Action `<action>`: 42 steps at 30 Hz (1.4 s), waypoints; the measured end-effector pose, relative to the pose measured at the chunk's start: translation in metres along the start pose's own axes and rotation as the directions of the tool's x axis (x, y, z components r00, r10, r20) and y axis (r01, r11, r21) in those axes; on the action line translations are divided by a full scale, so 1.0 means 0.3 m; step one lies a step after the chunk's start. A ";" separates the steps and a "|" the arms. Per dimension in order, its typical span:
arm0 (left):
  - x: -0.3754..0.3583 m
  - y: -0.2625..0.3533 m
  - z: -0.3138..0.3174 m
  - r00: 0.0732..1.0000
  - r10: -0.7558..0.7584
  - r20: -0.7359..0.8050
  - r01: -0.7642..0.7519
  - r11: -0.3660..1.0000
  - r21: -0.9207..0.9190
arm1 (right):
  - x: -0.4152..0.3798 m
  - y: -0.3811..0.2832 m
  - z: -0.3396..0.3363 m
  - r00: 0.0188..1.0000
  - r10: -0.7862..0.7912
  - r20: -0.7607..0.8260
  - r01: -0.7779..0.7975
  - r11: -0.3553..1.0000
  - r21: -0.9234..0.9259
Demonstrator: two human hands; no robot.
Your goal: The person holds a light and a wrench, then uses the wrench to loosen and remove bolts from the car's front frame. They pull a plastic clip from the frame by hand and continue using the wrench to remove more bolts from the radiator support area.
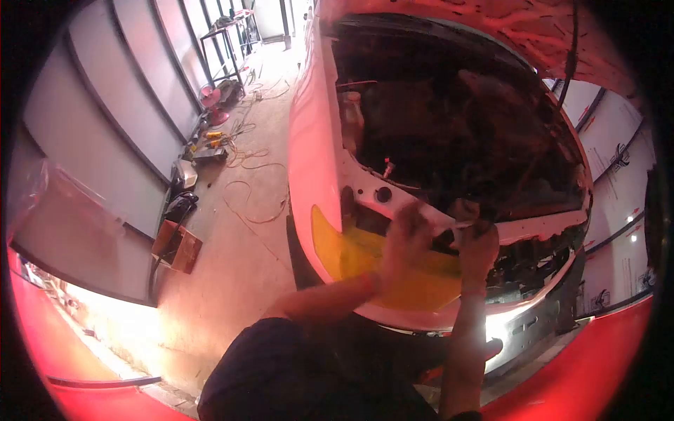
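Observation:
A car front (319, 133) with its engine bay uncovered fills the middle of the view. Above its yellow headlight area (411, 281), my left hand (408, 235) is close to the pale front crossmember (393, 200); motion blurs its fingers. My right hand (480, 245) is at the same crossmember, farther right, with its fingers curled together. A small brownish piece (467, 210) shows just beyond those fingertips. What the right hand grips is too dark and small to make out.
Under the raised hood (491, 28) lies the dark engine bay (435, 126). On the floor at left are an open cardboard box (177, 246), looping cables (246, 203) and a pink fan (213, 105). A metal rack (228, 45) stands farther back.

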State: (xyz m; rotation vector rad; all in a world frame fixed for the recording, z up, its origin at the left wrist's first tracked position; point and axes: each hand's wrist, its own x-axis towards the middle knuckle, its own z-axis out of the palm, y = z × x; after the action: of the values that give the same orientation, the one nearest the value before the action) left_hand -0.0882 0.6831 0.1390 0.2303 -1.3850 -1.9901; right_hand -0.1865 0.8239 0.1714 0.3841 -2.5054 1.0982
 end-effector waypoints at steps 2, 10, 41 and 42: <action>-0.165 0.016 -0.008 0.841 0.252 0.479 -0.349 0.929 0.123 | -0.007 0.055 0.021 0.997 -0.079 -0.024 0.081 0.995 0.059; 0.129 0.176 0.107 0.964 0.247 0.095 -0.258 0.957 0.135 | 0.017 0.053 0.016 0.997 0.050 0.053 -0.061 0.974 0.219; -0.191 0.090 0.040 0.522 0.563 0.641 -0.808 0.568 0.159 | -0.031 0.001 0.008 1.000 -0.006 0.030 0.002 0.991 0.134; -0.186 0.121 0.048 0.522 0.571 0.634 -0.808 0.570 0.152 | -0.025 -0.007 -0.005 0.997 0.076 0.023 -0.080 0.974 0.211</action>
State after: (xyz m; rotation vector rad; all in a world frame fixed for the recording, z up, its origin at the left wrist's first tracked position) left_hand -0.0381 0.7221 0.1640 -0.6777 -1.8572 -1.0236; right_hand -0.1786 0.8245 0.1703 0.3554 -2.4415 1.4046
